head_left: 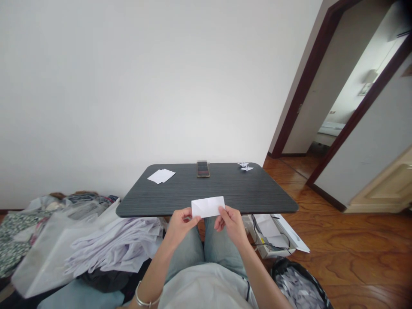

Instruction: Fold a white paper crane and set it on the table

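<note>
A folded white sheet of paper, now a long rectangle with faint crease lines, is held up over the near edge of the dark table. My left hand pinches its lower left corner between thumb and fingers. At its right end, my right hand grips the paper with the thumb on top and the other fingers curled beneath. Farther back lies a small stack of white paper sheets on the left. Two folded paper cranes sit near the far right corner.
A phone lies at the table's back middle. Heaped clothes and plastic bags are on the left. On the floor at right stand a box with cables and a black bag of paper scraps. A white wall rises behind.
</note>
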Demonstrator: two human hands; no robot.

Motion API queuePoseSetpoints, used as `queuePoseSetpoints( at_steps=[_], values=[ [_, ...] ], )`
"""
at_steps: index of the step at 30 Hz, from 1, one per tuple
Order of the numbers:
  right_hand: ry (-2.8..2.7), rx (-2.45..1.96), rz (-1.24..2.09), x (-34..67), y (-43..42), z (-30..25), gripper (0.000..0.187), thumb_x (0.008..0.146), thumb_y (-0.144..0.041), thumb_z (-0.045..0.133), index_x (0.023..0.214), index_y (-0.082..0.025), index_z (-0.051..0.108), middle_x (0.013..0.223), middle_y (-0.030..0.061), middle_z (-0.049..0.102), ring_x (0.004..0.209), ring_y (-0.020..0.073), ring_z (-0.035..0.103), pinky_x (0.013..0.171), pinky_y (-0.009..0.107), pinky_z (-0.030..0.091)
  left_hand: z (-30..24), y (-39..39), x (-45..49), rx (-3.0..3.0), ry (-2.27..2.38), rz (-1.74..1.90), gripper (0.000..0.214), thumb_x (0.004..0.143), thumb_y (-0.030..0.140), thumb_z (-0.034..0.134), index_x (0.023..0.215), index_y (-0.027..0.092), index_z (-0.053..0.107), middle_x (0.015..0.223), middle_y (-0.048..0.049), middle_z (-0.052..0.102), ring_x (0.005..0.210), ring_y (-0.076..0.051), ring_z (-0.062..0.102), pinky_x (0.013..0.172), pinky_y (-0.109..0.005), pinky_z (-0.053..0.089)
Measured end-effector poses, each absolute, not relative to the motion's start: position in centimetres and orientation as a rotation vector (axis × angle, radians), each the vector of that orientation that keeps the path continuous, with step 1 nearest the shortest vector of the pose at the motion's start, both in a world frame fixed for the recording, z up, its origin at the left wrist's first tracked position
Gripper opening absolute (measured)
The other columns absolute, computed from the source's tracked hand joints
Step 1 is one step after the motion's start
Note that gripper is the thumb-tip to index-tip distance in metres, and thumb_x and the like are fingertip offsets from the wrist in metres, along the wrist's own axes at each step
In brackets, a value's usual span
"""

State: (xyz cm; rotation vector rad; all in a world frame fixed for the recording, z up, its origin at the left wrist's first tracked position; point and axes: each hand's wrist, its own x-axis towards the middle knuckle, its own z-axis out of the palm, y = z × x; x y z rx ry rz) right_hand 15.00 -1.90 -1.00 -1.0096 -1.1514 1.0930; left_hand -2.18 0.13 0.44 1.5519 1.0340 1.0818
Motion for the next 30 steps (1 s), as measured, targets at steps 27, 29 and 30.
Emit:
queuePoseSetpoints(
  at_steps=[27, 29, 30],
  values=[
    [-1.251, -0.985, 1.272, 14.9, -1.9, -1.1, 0.024, 0.068, -0.035, 0.067, 0.062, -0.014, 0.058, 0.044, -0.0017, 0.060, 0.033, 0.0083, 0.050, 0.037, 0.018, 0.042, 0.6, -0.6, -0.5, 1.382, 1.144, 1.179, 0.025, 0.065, 0.035, 0.068, 0.056, 0.011, 0.062, 0.048, -0.0015, 0.057, 0.041, -0.011, 0.047, 0.041, -0.022, 0.036],
    [-1.243, -0.983, 1.281, 15.1, -1.8, -1.2, 0.024, 0.069, -0.035, 0.067, 0.061, -0.014, 0.057, 0.044, -0.0017, 0.061, 0.033, 0.0078, 0.049, 0.037, 0.018, 0.041, 0.7, -0.6, -0.7, 1.396, 1.148, 1.178, 0.026, 0.065, 0.035, 0.068, 0.054, 0.012, 0.061, 0.046, -0.0009, 0.056, 0.040, -0.010, 0.046, 0.041, -0.022, 0.035],
    [-1.237, -0.984, 1.279, 15.3, -1.7, -1.2, 0.025, 0.069, -0.035, 0.067, 0.060, -0.014, 0.056, 0.043, -0.0016, 0.061, 0.033, 0.0076, 0.049, 0.037, 0.017, 0.041, 0.8, -0.6, -0.7, 1.397, 1.147, 1.178, 0.026, 0.065, 0.035, 0.068, 0.054, 0.012, 0.061, 0.046, -0.0008, 0.056, 0.040, -0.010, 0.046, 0.041, -0.022, 0.035]
  ],
)
